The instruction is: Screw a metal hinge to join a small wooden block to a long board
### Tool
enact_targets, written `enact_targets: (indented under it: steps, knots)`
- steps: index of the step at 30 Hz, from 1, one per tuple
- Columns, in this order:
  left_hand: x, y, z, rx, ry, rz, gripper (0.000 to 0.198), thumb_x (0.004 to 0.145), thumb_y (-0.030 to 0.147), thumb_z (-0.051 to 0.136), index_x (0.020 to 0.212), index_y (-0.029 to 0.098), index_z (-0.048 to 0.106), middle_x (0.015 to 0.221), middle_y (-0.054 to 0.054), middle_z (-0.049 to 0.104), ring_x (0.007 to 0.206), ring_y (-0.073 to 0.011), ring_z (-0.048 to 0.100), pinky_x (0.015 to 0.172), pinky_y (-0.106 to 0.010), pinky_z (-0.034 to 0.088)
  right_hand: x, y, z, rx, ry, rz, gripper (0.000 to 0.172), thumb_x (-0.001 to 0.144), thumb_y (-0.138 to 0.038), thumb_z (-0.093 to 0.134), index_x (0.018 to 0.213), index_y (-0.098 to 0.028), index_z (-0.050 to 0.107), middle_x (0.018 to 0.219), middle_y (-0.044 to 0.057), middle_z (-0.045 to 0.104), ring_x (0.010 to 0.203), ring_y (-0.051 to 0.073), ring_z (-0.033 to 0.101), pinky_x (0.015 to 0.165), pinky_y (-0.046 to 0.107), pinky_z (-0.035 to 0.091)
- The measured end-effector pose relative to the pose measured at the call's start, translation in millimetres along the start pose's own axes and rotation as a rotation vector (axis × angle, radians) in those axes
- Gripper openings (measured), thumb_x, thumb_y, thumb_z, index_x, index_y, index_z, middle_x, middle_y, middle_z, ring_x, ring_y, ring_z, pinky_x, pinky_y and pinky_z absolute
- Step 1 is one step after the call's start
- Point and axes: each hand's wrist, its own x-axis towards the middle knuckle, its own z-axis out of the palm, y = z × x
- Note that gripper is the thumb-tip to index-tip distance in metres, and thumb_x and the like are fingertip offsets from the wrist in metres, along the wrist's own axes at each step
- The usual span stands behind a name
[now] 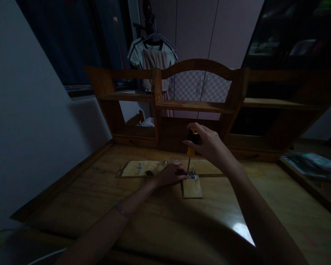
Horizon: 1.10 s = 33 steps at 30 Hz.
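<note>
Taking the small wooden block (pixel 192 189) on the desktop (pixel 223 209) as the landmark, a pale wall (pixel 30 110) stands far off to its left. Nearer, left of the block and a little behind it, lies a rough-faced plank (pixel 139 168) with a dark patch; beyond that, well behind the block, a white shirt (pixel 137 51) with dark trim hangs on a hanger (pixel 162 36). The left hand (pixel 169 173) rests just left of the block, fingers bent and tips close to its far edge; whether they grip anything I cannot tell. A metal hinge (pixel 192 175) sits at the block's far edge, and the screwdriver (pixel 191 151) stands nearly upright above that edge, its shaft reaching down to the hinge. Up and right of the block, the right hand (pixel 208 141) has its thumb and fingers closed around the yellow-and-black handle. A wooden shelf unit (pixel 195 106) stretches across behind the block, and far to the block's right lies a pile of papers (pixel 313 162), too dim to make out.
</note>
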Motion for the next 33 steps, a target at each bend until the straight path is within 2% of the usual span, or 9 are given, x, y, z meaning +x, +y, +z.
enact_targets:
  steps: [4, 8, 12, 16, 22, 24, 28, 30, 33]
  knots:
    - [-1.0, 0.9, 0.1, 0.002, 0.016, 0.012, 0.015, 0.081, 0.032, 0.075, 0.088, 0.018, 0.07, 0.09, -0.003, 0.06, 0.09, -0.0154, 0.055, 0.079, -0.026, 0.041, -0.5, -2.3, 2.1, -0.016, 0.025, 0.011, 0.042, 0.086, -0.026, 0.08, 0.116, -0.02, 0.051, 0.104, 0.004, 0.058, 0.086, 0.019, 0.058, 0.079, 0.029, 0.044]
    - [-1.6, 1.8, 0.3, 0.018, 0.021, 0.006, 0.017, 0.08, 0.032, 0.076, 0.089, 0.019, 0.07, 0.09, -0.002, 0.06, 0.09, -0.015, 0.055, 0.079, -0.026, 0.04, -1.3, -4.8, 1.4, -0.027, 0.01, 0.02, 0.04, 0.087, -0.034, 0.08, 0.11, -0.02, 0.05, 0.097, 0.002, 0.057, 0.079, 0.018, 0.056, 0.073, 0.028, 0.044]
    - [-1.1, 4.3, -0.7, 0.01, 0.018, -0.001, 0.016, 0.082, 0.031, 0.074, 0.089, 0.017, 0.069, 0.091, -0.003, 0.06, 0.09, -0.0158, 0.055, 0.078, -0.026, 0.041, -2.4, -9.9, -7.3, 0.02, -0.043, -0.004, 0.032, 0.088, -0.016, 0.073, 0.111, -0.021, 0.051, 0.1, 0.002, 0.056, 0.082, 0.017, 0.055, 0.073, 0.026, 0.042]
    - [-0.3, 4.5, -1.1, -0.004, 0.008, -0.018, 0.016, 0.082, 0.031, 0.074, 0.088, 0.017, 0.07, 0.09, -0.004, 0.061, 0.09, -0.0165, 0.055, 0.078, -0.026, 0.041, -4.4, -16.6, -18.7, 0.058, -0.162, -0.025, 0.039, 0.085, -0.006, 0.063, 0.119, -0.021, 0.051, 0.109, 0.005, 0.055, 0.086, 0.018, 0.055, 0.078, 0.027, 0.042]
    - [-0.5, 1.0, 0.4, -0.024, 0.03, 0.028, 0.016, 0.083, 0.03, 0.074, 0.088, 0.016, 0.068, 0.09, -0.004, 0.06, 0.089, -0.0154, 0.055, 0.079, -0.026, 0.042, -4.1, -13.7, -13.0, -0.002, -0.128, -0.007, 0.02, 0.093, -0.022, 0.063, 0.11, -0.02, 0.052, 0.1, 0.004, 0.056, 0.08, 0.019, 0.055, 0.074, 0.027, 0.042]
    - [-0.5, 1.4, 0.2, -0.031, 0.025, 0.039, 0.017, 0.082, 0.03, 0.074, 0.086, 0.015, 0.067, 0.088, -0.004, 0.06, 0.088, -0.0153, 0.055, 0.078, -0.025, 0.041, -4.3, -14.2, -11.6, 0.012, -0.125, -0.022, 0.023, 0.092, -0.019, 0.063, 0.112, -0.021, 0.051, 0.103, 0.004, 0.056, 0.084, 0.019, 0.055, 0.078, 0.028, 0.043]
    - [-0.1, 1.6, -0.4, -0.019, 0.022, 0.02, 0.02, 0.08, 0.031, 0.076, 0.086, 0.015, 0.067, 0.088, -0.003, 0.06, 0.086, -0.0148, 0.054, 0.075, -0.025, 0.04, -6.1, -20.8, -15.7, 0.044, -0.158, -0.034, 0.046, 0.085, -0.011, 0.063, 0.126, -0.022, 0.045, 0.117, 0.005, 0.052, 0.09, 0.019, 0.054, 0.083, 0.029, 0.042]
    - [-0.2, 0.5, -0.4, -0.014, 0.018, 0.014, 0.02, 0.08, 0.032, 0.077, 0.087, 0.016, 0.068, 0.089, -0.003, 0.059, 0.087, -0.0149, 0.054, 0.077, -0.025, 0.04, -6.3, -23.3, -16.1, 0.012, -0.162, -0.027, 0.044, 0.086, -0.015, 0.064, 0.126, -0.022, 0.045, 0.116, 0.005, 0.052, 0.083, 0.018, 0.054, 0.08, 0.029, 0.043]
    - [-0.4, -1.8, -0.7, -0.026, 0.004, 0.038, 0.019, 0.082, 0.033, 0.075, 0.088, 0.016, 0.069, 0.091, -0.003, 0.059, 0.089, -0.0151, 0.054, 0.08, -0.026, 0.04, -5.0, -22.8, -12.6, -0.05, -0.129, -0.008, 0.03, 0.093, -0.026, 0.066, 0.118, -0.022, 0.05, 0.108, 0.004, 0.054, 0.078, 0.018, 0.053, 0.076, 0.029, 0.043]
